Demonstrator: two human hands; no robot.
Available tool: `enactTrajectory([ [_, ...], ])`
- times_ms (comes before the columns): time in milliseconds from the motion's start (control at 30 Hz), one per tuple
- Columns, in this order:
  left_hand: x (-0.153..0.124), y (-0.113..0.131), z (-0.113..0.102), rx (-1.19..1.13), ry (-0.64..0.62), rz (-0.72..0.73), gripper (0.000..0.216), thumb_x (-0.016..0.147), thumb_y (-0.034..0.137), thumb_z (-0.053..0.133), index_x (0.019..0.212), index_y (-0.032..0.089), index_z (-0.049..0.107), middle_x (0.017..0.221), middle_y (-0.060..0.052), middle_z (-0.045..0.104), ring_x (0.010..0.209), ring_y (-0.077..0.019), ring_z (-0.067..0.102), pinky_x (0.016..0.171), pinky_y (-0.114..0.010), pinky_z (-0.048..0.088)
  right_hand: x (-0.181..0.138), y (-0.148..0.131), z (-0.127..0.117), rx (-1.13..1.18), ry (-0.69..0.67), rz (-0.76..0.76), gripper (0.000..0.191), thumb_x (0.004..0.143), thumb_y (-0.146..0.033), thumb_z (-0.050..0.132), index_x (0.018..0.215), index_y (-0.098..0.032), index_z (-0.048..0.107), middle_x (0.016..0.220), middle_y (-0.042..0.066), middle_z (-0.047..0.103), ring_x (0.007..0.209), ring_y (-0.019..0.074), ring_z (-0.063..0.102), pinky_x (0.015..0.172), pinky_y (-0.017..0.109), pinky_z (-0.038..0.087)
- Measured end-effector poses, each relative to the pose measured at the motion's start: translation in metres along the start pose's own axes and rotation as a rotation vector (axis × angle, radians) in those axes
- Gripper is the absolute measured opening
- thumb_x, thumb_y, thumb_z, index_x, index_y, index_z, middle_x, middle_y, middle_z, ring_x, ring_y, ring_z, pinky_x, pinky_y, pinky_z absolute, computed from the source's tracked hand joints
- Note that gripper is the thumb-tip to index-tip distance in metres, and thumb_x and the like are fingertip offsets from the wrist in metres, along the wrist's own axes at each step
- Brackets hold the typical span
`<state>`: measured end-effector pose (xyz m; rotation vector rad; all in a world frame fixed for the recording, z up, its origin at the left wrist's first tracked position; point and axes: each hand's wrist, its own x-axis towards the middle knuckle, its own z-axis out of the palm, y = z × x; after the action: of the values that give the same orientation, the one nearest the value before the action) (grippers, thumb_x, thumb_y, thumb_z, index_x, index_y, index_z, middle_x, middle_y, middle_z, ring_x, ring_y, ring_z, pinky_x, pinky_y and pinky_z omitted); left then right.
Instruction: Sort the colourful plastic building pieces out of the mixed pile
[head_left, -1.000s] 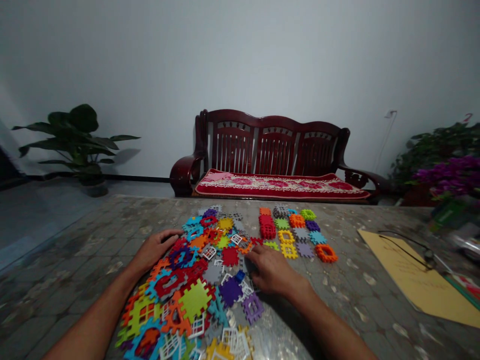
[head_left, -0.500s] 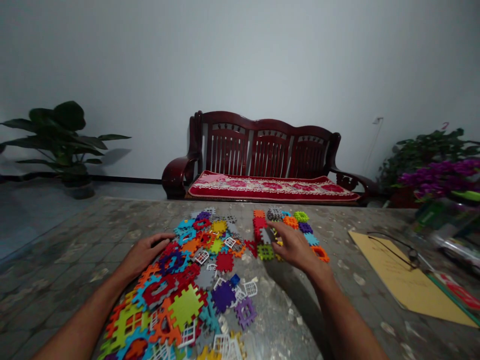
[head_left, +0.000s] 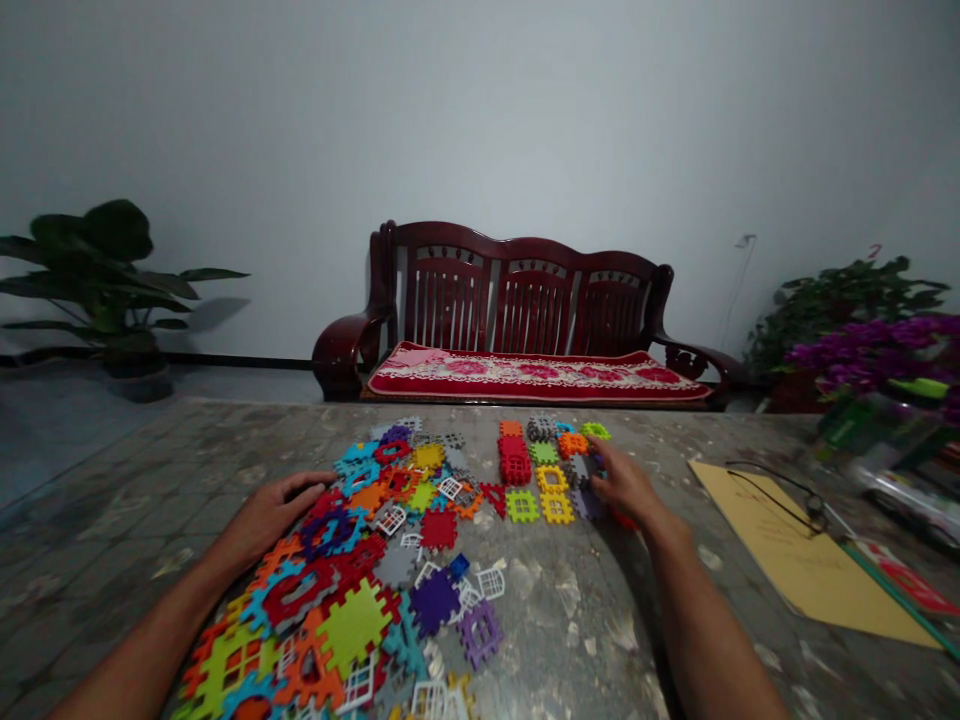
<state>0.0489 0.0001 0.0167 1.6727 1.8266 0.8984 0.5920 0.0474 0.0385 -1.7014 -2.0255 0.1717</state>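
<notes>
Red pieces [head_left: 515, 457] lie stacked on the bench [head_left: 547, 620]. Left of them spreads a mixed pile [head_left: 356, 562]; right of them run tidy rows [head_left: 544, 453], seemingly grouped by colour and form. Yellow frames [head_left: 556, 507] sit just right of the red pieces, and farther right lies a grey piece [head_left: 579, 468], at the right hand's [head_left: 626, 490] fingertips; whether they grip it, I cannot tell. Well left of the red pieces, the left hand [head_left: 274, 510] rests loosely at the pile's edge, grasping nothing visible, perhaps for support.
</notes>
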Motion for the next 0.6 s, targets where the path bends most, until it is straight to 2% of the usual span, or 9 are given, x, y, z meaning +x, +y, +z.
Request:
enactTrajectory([
  [367,-0.0010,0.0022,-0.0007,-0.009,0.016,0.006,0.048,0.070,0.058,0.058,0.098,0.023,0.077,0.100,-0.004,0.078,0.089,-0.0267,0.072,0.078,-0.031,0.057,-0.0009,0.0032,0.0089,-0.073,-0.040,0.032,0.070,0.070,-0.008,0.051,0.139,-0.018,0.047,0.133,0.010,0.058,0.115,0.0238,0.057,0.100,0.036,0.042],
  [600,0.0007,-0.0007,0.0000,0.016,0.003,-0.013,0.050,0.070,0.058,0.057,0.100,0.024,0.076,0.105,-0.004,0.077,0.091,-0.0269,0.071,0.082,-0.033,0.055,-0.0016,0.0028,0.0095,-0.125,-0.043,0.030,0.056,0.074,-0.009,0.049,0.129,-0.017,0.057,0.130,0.010,0.061,0.117,0.0232,0.057,0.102,0.034,0.041],
])
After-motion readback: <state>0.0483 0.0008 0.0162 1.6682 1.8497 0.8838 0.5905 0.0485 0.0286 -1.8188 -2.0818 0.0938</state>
